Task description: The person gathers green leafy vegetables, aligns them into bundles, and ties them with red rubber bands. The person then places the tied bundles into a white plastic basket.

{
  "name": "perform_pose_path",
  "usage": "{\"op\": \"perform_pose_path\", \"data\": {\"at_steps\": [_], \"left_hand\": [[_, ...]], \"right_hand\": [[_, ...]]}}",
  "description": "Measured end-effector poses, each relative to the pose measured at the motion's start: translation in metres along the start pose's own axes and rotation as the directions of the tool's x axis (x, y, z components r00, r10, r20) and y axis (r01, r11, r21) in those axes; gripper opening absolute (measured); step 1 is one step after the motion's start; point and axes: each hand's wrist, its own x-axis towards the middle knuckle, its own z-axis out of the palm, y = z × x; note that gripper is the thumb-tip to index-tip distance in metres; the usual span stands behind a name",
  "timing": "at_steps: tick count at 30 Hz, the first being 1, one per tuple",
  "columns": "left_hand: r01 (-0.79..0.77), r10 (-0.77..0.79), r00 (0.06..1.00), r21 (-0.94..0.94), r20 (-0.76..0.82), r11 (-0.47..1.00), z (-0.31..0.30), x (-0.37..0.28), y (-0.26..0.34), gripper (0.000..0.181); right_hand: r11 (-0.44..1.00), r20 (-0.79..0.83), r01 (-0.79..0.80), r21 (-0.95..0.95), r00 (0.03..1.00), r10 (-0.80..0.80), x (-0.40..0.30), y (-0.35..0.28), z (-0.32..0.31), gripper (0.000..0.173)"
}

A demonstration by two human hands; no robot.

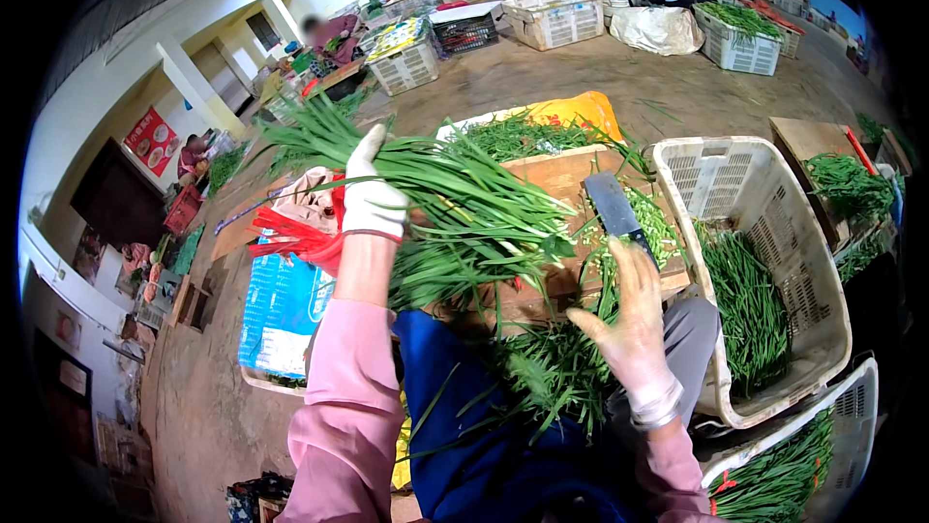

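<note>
My left hand (374, 189), in a white glove, grips a bunch of long green garlic chives (464, 185) above a wooden board (559, 175). The pale stem ends point right, towards a cleaver (613, 204) lying on the board. My right hand (631, 312), in a thin translucent glove, is spread near the cleaver's dark handle and holds nothing that I can see. Cut pale stem pieces (653, 222) lie around the blade. More chives rest on the board under the bunch, and loose green leaves (559, 370) hang over my lap.
A white plastic crate (820, 370) with chives stands at the right; another crate (864, 436) below it holds tied bunches. Red ties (294, 236) lie on the left, above a blue and white sack (279, 312). Trimmings sit on a yellow sack (591, 113) beyond the board. People work further back.
</note>
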Motion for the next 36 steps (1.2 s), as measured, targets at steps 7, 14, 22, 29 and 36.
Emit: {"op": "perform_pose_path", "data": {"at_steps": [7, 14, 22, 29, 36], "left_hand": [[0.158, -0.153, 0.982, -0.046, 0.108, 0.986, 0.037, -0.033, -0.006, 0.012], [0.142, -0.149, 0.981, 0.059, 0.122, 0.988, 0.016, -0.021, -0.008, 0.015], [0.093, -0.095, 0.991, 0.024, 0.096, 0.995, 0.008, 0.002, 0.010, 0.021], [0.111, -0.112, 0.989, 0.016, 0.094, 0.994, 0.022, -0.010, -0.016, 0.017], [0.159, -0.177, 0.915, 0.079, 0.361, 0.984, 0.049, -0.056, 0.003, 0.016]], "right_hand": [[0.511, 0.142, -0.368, 0.777, 0.893, 0.427, 0.068, 0.026, 0.033, 0.025], [0.581, -0.031, -0.399, 0.709, 0.806, 0.591, 0.026, 0.081, 0.021, 0.027], [0.939, 0.569, -0.038, -0.341, 0.788, 0.238, -0.084, 0.072, 0.004, 0.027], [0.759, 0.322, -0.415, 0.501, 0.904, 0.282, 0.033, 0.025, 0.067, 0.047], [-0.304, 0.584, -0.504, 0.808, 0.751, 0.309, 0.066, 0.032, 0.062, 0.026]]}}
